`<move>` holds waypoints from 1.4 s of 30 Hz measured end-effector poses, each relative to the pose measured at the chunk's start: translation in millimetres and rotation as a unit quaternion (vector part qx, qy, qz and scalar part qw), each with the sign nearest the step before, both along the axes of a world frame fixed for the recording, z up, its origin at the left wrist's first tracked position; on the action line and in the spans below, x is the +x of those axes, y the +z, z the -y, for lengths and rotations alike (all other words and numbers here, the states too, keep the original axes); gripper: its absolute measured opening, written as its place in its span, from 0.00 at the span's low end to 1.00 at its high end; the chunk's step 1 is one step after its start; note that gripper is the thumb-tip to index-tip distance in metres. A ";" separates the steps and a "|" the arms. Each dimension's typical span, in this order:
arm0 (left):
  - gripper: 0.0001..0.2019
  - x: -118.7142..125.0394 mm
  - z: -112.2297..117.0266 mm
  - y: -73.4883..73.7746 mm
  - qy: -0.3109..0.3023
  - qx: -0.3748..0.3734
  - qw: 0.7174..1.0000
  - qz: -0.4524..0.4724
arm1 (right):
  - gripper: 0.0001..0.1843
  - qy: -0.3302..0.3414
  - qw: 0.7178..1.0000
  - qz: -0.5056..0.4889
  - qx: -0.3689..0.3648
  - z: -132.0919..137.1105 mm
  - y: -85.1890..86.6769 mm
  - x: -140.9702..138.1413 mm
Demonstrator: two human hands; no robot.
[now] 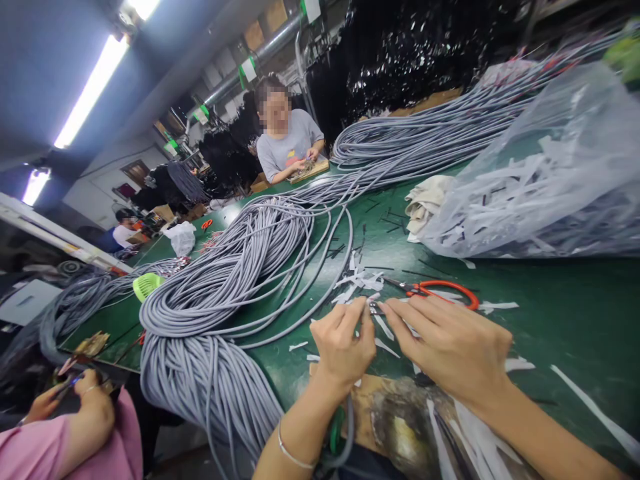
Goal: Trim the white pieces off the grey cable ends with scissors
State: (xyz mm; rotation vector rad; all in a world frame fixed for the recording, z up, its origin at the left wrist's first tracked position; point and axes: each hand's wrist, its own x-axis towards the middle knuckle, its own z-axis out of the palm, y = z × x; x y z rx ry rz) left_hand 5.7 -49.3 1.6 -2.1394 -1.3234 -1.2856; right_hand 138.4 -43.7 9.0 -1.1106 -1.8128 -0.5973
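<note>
The green table (575, 300) spreads out under my work, the heap of grey cables (225, 280) filling the stretch from nine to eleven o'clock of my fingertips. A clear plastic bag (585, 113) stuffed with white scraps sits toward two o'clock. My right hand (453, 347) comes in from four o'clock and my left hand (345, 340) from seven, so the two nearly meet. Just beyond them, orange-handled scissors (413, 289) lie at one o'clock, blades toward ten, and loose white strips (361, 280) are scattered near eleven.

Smallest of all is the small metal piece (375, 309) right between my fingertips. Neither hand is nearer: it is at the tips of both. The bit showing runs crosswise, roughly from ten toward four; my fingers cover its ends. My left thumb and forefinger are pinched closed on it. My right fingertips come up against its three o'clock side, but I can't tell how firmly they grip, or whether a cable is joined to it.
</note>
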 end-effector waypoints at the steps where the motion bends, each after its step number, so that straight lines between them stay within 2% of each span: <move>1: 0.08 0.2 -0.1 -0.2 0.001 0.001 1.000 -0.001 | 0.19 -0.001 1.000 0.002 0.004 0.0 -0.3 -0.2; 8: 0.09 2.5 -0.4 0.1 0.025 0.007 1.000 -0.012 | 0.19 -0.050 0.998 0.012 0.023 1.2 -1.1 1.6; 15: 0.11 4.6 -1.3 -0.4 0.026 -0.010 1.000 0.003 | 0.19 -0.049 0.996 0.071 0.017 1.8 -5.8 1.1; 19: 0.12 10.9 2.6 -1.0 -0.014 -0.042 0.999 0.022 | 0.18 -0.070 0.995 0.068 0.026 0.5 -7.7 2.0; 22: 0.13 16.1 7.5 -0.6 -0.066 -0.042 0.997 0.005 | 0.20 -0.142 0.989 0.046 0.016 -5.6 -6.8 7.0; 24: 0.13 15.9 8.3 1.0 -0.078 -0.049 0.996 0.013 | 0.21 -0.176 0.984 -0.008 -0.003 -9.8 -5.6 10.0; 25: 0.13 14.4 7.5 2.3 -0.072 -0.055 0.995 0.027 | 0.20 -0.163 0.985 -0.047 -0.016 -11.3 -5.1 10.6; 28: 0.13 6.0 2.5 7.0 -0.035 -0.066 0.994 0.079 | 0.18 -0.048 0.985 -0.148 -0.069 -12.5 -4.5 7.8; 30: 0.13 0.9 -0.1 9.1 -0.023 -0.064 0.993 0.092 | 0.18 0.001 0.983 -0.162 -0.083 -11.5 -4.7 4.2; 34: 0.12 -1.5 -0.3 7.7 -0.017 -0.061 0.993 0.095 | 0.16 0.007 0.992 -0.118 -0.031 -8.7 -4.4 0.6; 37: 0.12 -0.5 0.1 5.3 -0.018 -0.069 0.992 0.107 | 0.14 0.023 0.990 -0.137 -0.040 -6.9 -3.4 1.0; 40: 0.12 -2.2 -1.1 5.8 -0.050 -0.094 0.989 0.099 | 0.16 0.091 0.967 -0.204 -0.120 -8.3 -3.6 3.1; 42: 0.12 -5.0 -2.2 8.5 -0.103 -0.112 0.985 0.077 | 0.17 0.154 0.926 -0.273 -0.211 -12.1 -4.4 5.4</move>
